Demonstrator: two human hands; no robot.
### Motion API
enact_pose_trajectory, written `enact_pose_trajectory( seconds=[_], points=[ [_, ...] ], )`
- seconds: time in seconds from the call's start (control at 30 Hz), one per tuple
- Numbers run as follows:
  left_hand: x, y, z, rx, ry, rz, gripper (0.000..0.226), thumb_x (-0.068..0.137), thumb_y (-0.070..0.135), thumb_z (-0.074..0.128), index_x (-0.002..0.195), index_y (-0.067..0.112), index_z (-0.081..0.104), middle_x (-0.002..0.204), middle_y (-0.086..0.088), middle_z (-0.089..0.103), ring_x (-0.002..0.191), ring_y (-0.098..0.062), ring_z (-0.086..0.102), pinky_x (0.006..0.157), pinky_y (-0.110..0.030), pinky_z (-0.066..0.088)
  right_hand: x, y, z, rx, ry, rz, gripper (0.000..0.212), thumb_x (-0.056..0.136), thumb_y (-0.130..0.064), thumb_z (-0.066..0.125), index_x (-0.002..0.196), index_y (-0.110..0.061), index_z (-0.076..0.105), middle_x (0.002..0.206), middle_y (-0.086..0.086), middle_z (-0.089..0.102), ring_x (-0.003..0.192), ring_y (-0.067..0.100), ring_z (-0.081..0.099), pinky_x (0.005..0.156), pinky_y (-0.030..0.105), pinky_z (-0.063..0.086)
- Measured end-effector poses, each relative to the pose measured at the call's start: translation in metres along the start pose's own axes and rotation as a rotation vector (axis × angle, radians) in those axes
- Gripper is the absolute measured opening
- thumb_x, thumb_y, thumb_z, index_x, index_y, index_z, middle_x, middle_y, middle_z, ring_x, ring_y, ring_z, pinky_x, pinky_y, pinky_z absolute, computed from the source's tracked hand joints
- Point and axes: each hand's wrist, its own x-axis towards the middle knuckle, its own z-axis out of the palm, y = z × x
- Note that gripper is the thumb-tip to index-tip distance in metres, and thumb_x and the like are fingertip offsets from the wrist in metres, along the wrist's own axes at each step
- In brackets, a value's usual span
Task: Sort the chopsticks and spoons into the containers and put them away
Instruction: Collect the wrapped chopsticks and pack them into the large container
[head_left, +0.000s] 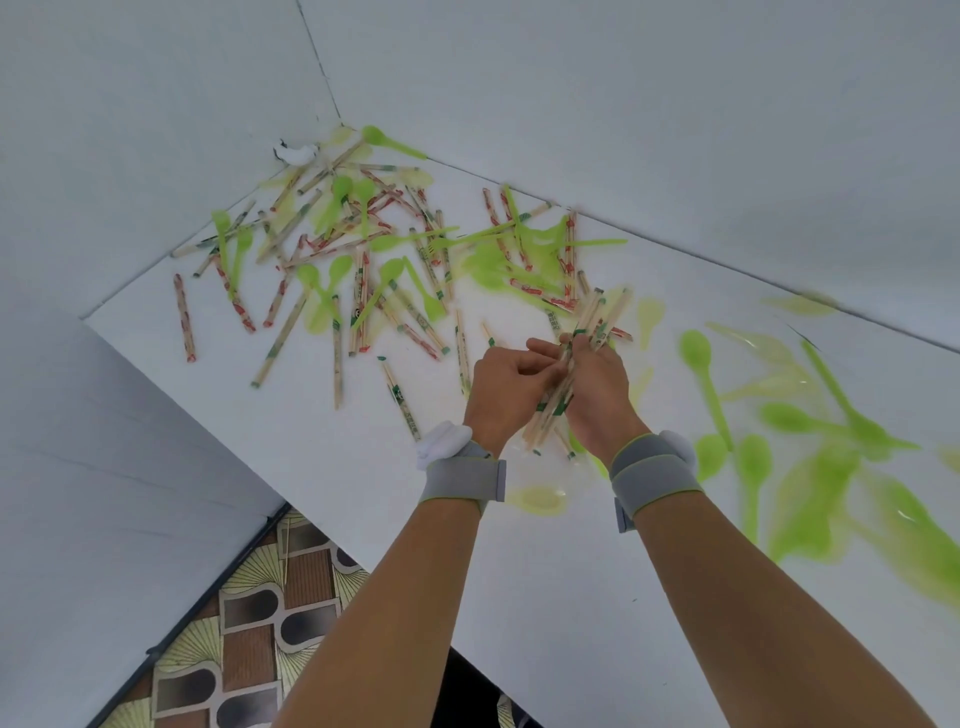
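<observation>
Both hands meet above the middle of the white table (519, 597). Right hand (597, 395) has its fingers curled round a bundle of chopsticks (582, 353), which stands tilted, upper ends fanning up and to the right, lower ends projecting below the palm. Left hand (506, 387) is just beside it, thumb and fingertips pinching the same bundle from the left. Each wrist carries a grey band (462, 478).

Table surface: the far corner holds a large scattered heap of loose chopsticks (332, 260), some in red-printed wrappers, some in green-printed wrappers, crossing one another at all angles and mixed with bright green spoons (332, 280). More green spoons (704, 379) lie to the right of the hands, blurred toward the frame edge. A pale, translucent spoon (537, 499) lies between the forearms.

Patterned brown and cream floor (244, 649) shows below the table edge at lower left.
</observation>
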Motion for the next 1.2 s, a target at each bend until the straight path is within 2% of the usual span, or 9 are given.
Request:
enact_pose_trajectory(
  seconds=[0.13,0.27,0.4,0.6,0.7,0.8,0.97,1.07,1.2],
  points=[
    [-0.003,0.006,0.004,0.016,-0.03,0.005,0.017,0.094,0.022,0.07,0.098,0.011,0.082,0.077,-0.002,0.077,0.063,-0.006,0.07,0.066,-0.022,0.058,0.002,-0.003,-0.002,-0.127,0.03,-0.025,0.021,0.11,-0.02,0.041,0.11,-0.006,0.056,0.085,0.01,0.074,0.062,0.021,0.07,0.055,0.035,0.057],
    [0.006,0.002,-0.003,0.039,0.124,-0.091,0.03,0.089,0.03,0.067,0.073,0.006,0.076,0.067,-0.009,0.072,0.058,-0.023,0.065,0.065,-0.04,0.061,0.006,-0.01,-0.008,-0.267,0.114,-0.073,0.018,0.109,-0.022,0.04,0.099,-0.015,0.054,0.085,0.009,0.068,0.071,0.024,0.068,0.07,0.04,0.058],
    [0.024,-0.01,-0.011,0.331,0.224,-0.167,0.034,0.092,0.028,0.064,0.064,0.009,0.062,0.066,-0.012,0.064,0.06,-0.025,0.057,0.061,-0.03,0.046,0.003,-0.016,-0.015,-0.335,0.073,-0.093,0.021,0.11,-0.032,0.036,0.099,-0.018,0.049,0.071,0.004,0.052,0.046,0.018,0.054,0.05,0.03,0.049],
    [0.034,-0.021,-0.004,0.64,0.152,-0.275,0.046,0.086,0.054,0.066,0.076,0.011,0.055,0.069,-0.004,0.053,0.06,-0.027,0.053,0.053,-0.027,0.036,0.008,-0.011,-0.021,-0.414,0.03,-0.067,0.021,0.108,-0.039,0.042,0.104,-0.019,0.048,0.067,0.002,0.037,0.046,0.015,0.029,0.041,0.024,0.033],
    [0.032,-0.018,0.002,0.679,0.172,-0.272,0.045,0.084,0.052,0.068,0.077,0.011,0.05,0.074,-0.005,0.053,0.065,-0.028,0.054,0.053,-0.027,0.034,0.012,-0.009,-0.025,-0.417,-0.011,-0.029,0.013,0.104,-0.025,0.053,0.1,-0.014,0.049,0.062,0.0,0.035,0.044,0.012,0.026,0.04,0.022,0.028],
    [0.032,-0.012,0.006,0.676,0.183,-0.28,0.038,0.08,0.039,0.07,0.07,0.013,0.044,0.071,-0.004,0.05,0.058,-0.023,0.049,0.05,-0.025,0.029,0.014,-0.007,-0.026,-0.413,-0.007,-0.015,0.007,0.101,-0.012,0.054,0.098,-0.005,0.055,0.063,0.004,0.048,0.04,0.01,0.033,0.038,0.021,0.03],
    [0.033,-0.005,0.009,0.656,0.187,-0.342,0.03,0.075,0.024,0.07,0.068,0.014,0.042,0.069,-0.003,0.05,0.054,-0.019,0.046,0.05,-0.024,0.03,0.013,-0.008,-0.025,-0.439,-0.023,-0.001,0.018,0.102,-0.01,0.051,0.09,-0.001,0.06,0.068,0.01,0.064,0.045,0.011,0.042,0.041,0.02,0.034],
    [0.033,-0.003,0.011,0.645,0.221,-0.374,0.03,0.073,0.026,0.07,0.067,0.014,0.043,0.068,-0.002,0.05,0.054,-0.018,0.046,0.051,-0.023,0.034,0.01,-0.01,-0.023,-0.479,-0.04,0.024,0.023,0.106,-0.016,0.047,0.088,-0.006,0.059,0.06,0.007,0.062,0.046,0.014,0.045,0.04,0.021,0.035],
    [0.032,0.005,0.011,0.538,0.256,-0.395,0.027,0.07,0.03,0.071,0.07,0.008,0.055,0.068,-0.004,0.057,0.056,-0.021,0.053,0.057,-0.027,0.042,0.011,-0.01,-0.023,-0.503,-0.019,0.021,0.022,0.106,-0.022,0.046,0.092,-0.009,0.057,0.056,0.004,0.043,0.043,0.018,0.04,0.046,0.028,0.047]
  ],
)
